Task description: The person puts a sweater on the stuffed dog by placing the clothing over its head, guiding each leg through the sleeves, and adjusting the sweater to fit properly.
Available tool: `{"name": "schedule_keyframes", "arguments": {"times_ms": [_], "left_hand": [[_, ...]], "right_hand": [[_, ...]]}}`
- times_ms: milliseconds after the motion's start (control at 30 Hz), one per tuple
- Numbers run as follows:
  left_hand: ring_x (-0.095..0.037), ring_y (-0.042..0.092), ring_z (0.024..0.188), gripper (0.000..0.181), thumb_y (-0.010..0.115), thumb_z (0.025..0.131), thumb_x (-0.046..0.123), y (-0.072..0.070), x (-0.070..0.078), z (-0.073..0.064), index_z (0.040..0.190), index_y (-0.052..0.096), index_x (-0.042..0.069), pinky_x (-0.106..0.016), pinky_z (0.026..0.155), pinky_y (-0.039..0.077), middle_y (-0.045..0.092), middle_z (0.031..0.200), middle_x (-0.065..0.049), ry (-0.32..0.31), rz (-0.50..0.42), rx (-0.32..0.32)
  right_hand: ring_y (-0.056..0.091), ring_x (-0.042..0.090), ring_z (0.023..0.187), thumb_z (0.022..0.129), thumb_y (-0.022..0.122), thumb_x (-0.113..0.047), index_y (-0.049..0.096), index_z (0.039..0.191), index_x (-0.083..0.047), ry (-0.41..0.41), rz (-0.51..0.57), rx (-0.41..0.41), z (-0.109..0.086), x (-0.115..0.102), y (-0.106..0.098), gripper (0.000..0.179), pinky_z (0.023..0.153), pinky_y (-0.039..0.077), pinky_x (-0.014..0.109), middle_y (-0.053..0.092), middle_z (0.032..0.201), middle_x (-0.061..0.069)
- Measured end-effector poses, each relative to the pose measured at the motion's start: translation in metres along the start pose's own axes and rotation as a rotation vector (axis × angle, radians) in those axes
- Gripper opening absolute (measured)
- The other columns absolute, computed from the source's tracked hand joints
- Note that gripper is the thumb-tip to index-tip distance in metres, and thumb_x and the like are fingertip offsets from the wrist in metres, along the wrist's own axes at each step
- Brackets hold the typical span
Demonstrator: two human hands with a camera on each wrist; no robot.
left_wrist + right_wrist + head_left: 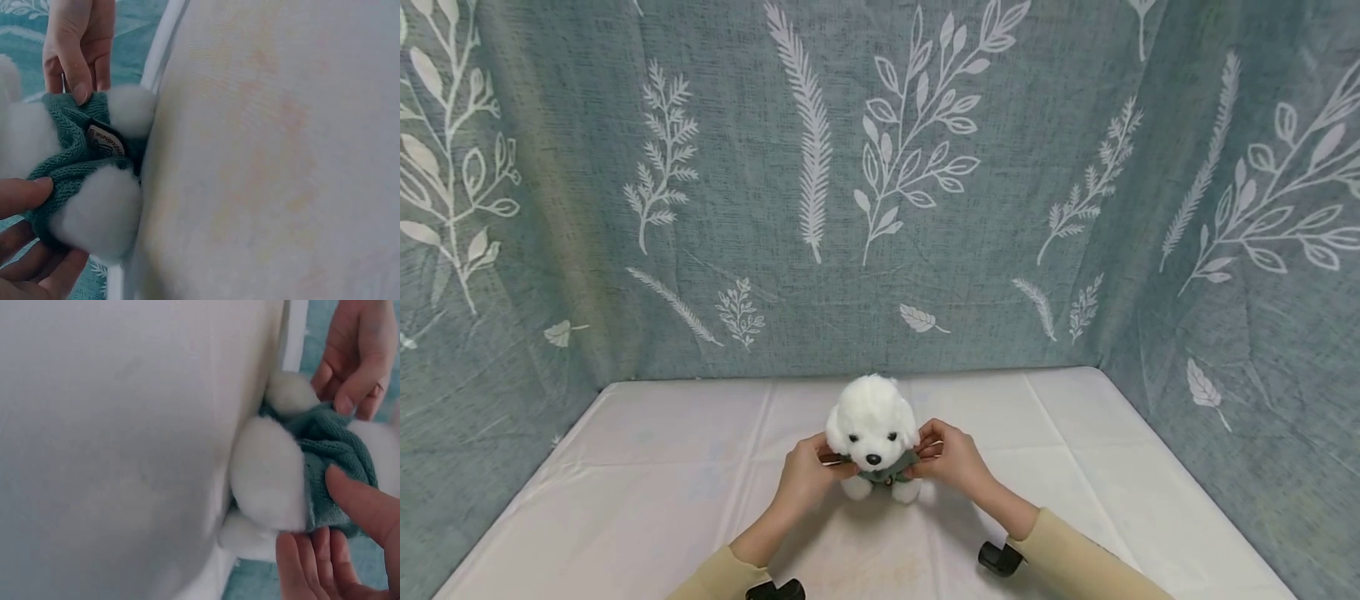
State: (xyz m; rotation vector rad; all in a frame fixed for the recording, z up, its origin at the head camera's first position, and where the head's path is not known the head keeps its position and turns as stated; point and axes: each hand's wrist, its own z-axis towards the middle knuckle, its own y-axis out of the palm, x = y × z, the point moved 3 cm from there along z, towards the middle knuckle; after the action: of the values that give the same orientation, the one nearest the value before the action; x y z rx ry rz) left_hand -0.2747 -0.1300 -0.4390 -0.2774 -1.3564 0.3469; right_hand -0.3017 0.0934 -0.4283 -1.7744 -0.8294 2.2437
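A white plush dog with dark eyes and a black nose faces me on the white table. It wears a green knitted sweater, which bears a small dark-edged label with lettering on the chest. My left hand grips the sweater at the dog's side on the left, its thumb on the knit in front. On the opposite side my right hand holds the sweater between thumb and fingers. The dog's head hides some of the fingertips in the head view.
The white tablecloth has fold creases and faint stains. Blue-green curtains with white leaf prints stand behind the table and along both sides. Black devices sit at both wrists, by the beige sleeves.
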Motion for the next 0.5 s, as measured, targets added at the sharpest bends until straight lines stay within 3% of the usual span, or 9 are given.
{"name": "schedule_keyframes", "arguments": {"times_ms": [167, 267, 400, 500], "left_hand": [[-0.027, 0.069, 0.092, 0.035, 0.079, 0.073, 0.003, -0.008, 0.003, -0.001, 0.106, 0.069, 0.004, -0.035, 0.076, 0.057, 0.072, 0.096, -0.012, -0.021, -0.024, 0.009], [-0.024, 0.068, 0.094, 0.026, 0.071, 0.079, 0.001, -0.019, 0.012, 0.0, 0.105, 0.069, 0.004, -0.028, 0.076, 0.056, 0.071, 0.098, -0.01, -0.009, -0.044, 0.102], [-0.02, 0.063, 0.103, 0.022, 0.061, 0.089, 0.003, -0.036, 0.037, 0.001, 0.11, 0.067, 0.007, -0.024, 0.084, 0.052, 0.068, 0.109, -0.008, 0.106, -0.119, 0.275], [-0.019, 0.058, 0.109, 0.026, 0.063, 0.091, 0.012, -0.038, 0.062, 0.0, 0.117, 0.065, 0.009, -0.031, 0.091, 0.049, 0.063, 0.115, -0.007, 0.243, -0.112, 0.303]], "right_hand": [[0.067, 0.019, 0.088, 0.073, 0.08, -0.009, 0.062, 0.1, -0.003, 0.027, 0.035, -0.139, 0.006, 0.0, -0.01, 0.033, 0.075, 0.055, 0.028, 0.067, 0.095, 0.007], [0.067, 0.026, 0.091, 0.081, 0.072, -0.008, 0.064, 0.104, -0.001, 0.049, 0.094, -0.182, 0.015, 0.0, -0.019, 0.026, 0.08, 0.055, 0.035, 0.069, 0.097, 0.011], [0.065, 0.031, 0.101, 0.09, 0.065, -0.015, 0.064, 0.111, 0.0, 0.069, 0.155, -0.1, 0.033, -0.001, -0.026, 0.026, 0.087, 0.053, 0.043, 0.068, 0.104, 0.012], [0.062, 0.028, 0.107, 0.093, 0.061, -0.022, 0.064, 0.115, -0.004, 0.057, 0.154, -0.043, 0.049, -0.002, -0.023, 0.029, 0.09, 0.052, 0.043, 0.066, 0.113, 0.011]]}}
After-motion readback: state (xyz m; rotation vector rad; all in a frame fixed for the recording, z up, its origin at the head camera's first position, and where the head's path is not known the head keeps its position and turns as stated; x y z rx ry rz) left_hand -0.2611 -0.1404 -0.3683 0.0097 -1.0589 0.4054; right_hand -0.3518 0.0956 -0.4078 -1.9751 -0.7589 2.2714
